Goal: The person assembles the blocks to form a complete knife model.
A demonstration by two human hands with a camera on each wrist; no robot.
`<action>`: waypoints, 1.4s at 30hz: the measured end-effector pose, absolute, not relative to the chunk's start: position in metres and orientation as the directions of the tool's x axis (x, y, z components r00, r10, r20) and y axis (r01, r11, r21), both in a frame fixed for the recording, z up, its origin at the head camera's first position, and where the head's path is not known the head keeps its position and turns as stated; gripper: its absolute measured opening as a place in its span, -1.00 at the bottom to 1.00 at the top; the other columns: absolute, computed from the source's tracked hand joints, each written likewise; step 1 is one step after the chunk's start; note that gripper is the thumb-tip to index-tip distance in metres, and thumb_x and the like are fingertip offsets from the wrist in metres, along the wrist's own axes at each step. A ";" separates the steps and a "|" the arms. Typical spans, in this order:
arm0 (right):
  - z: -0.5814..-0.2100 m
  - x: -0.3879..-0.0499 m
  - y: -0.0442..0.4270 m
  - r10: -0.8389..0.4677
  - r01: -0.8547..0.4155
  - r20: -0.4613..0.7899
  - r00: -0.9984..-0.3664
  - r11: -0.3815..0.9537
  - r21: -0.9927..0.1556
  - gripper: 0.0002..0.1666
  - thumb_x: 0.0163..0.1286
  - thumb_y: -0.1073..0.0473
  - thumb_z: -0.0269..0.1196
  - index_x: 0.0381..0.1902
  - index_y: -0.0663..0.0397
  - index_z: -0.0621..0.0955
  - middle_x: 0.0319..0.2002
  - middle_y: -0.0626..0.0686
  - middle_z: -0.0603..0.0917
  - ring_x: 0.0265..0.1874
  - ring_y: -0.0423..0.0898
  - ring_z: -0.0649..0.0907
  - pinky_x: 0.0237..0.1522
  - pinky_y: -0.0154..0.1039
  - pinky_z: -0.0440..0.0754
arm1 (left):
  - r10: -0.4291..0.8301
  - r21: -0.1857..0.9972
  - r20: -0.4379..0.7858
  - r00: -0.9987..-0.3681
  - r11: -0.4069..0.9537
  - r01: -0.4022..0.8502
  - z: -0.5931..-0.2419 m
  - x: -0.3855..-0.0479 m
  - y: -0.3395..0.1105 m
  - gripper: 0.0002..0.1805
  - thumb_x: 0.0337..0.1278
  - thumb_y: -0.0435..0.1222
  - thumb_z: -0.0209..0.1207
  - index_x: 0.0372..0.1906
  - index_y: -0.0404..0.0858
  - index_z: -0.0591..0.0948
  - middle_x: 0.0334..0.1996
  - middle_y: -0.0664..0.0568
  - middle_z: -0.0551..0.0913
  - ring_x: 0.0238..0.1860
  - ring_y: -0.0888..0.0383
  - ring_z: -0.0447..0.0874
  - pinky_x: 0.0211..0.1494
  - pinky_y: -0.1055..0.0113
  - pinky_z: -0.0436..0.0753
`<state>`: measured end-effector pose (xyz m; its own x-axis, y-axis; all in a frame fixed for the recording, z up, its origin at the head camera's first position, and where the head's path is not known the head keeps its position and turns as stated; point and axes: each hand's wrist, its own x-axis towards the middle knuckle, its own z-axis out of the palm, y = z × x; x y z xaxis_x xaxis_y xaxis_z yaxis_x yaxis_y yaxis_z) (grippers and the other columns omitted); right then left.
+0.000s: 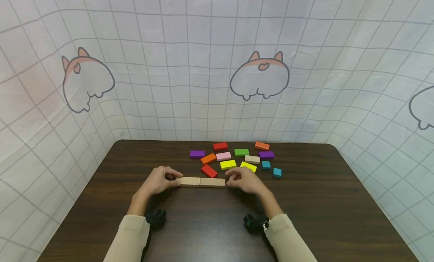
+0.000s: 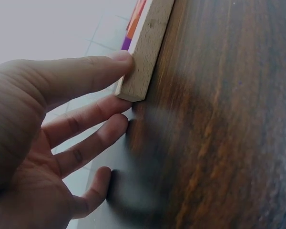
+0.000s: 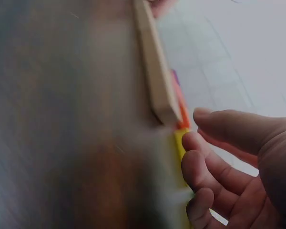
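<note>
Two plain wooden blocks lie end to end in one row: the left wooden block [image 1: 190, 181] and the right wooden block [image 1: 212, 182]. My left hand [image 1: 160, 181] pinches the left block at its outer end. In the left wrist view, the thumb of this hand [image 2: 33, 109] lies on the wooden block's near side [image 2: 150, 47], and a finger reaches behind its end. Just off the right block's outer end is my right hand [image 1: 246, 180], loosely curled around nothing. A small gap separates that hand [image 3: 233, 167] from the block end in the right wrist view.
Behind the row lie scattered coloured blocks, among them a red block [image 1: 209, 170], a yellow block [image 1: 228, 164], a purple block [image 1: 197, 154], a green block [image 1: 242, 152] and a small blue block [image 1: 277, 172]. A patterned white cloth [image 1: 203, 77] hangs behind the dark table [image 1: 196, 232].
</note>
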<state>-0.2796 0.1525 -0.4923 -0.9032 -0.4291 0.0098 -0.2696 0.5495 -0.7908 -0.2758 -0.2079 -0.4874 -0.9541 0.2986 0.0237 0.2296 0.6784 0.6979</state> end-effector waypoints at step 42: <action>-0.492 -0.317 0.225 -0.225 -0.157 -0.017 -0.974 0.733 -0.662 -0.42 0.23 0.34 0.49 0.24 0.15 0.67 -0.04 0.25 0.67 -0.49 -0.07 0.60 -0.43 -0.20 0.64 | 0.261 0.703 0.013 -0.965 0.684 0.194 -0.491 -0.277 -0.207 -0.81 0.14 -0.30 0.48 -0.12 -0.13 0.85 -0.29 0.10 0.67 -0.29 0.11 0.51 -0.25 0.20 0.52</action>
<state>-0.3169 0.2247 -0.4923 -0.9743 -0.2245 -0.0173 -0.1571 0.7326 -0.6622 -0.2772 -0.2067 -0.4909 -0.9653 0.2607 0.0135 0.1945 0.6839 0.7032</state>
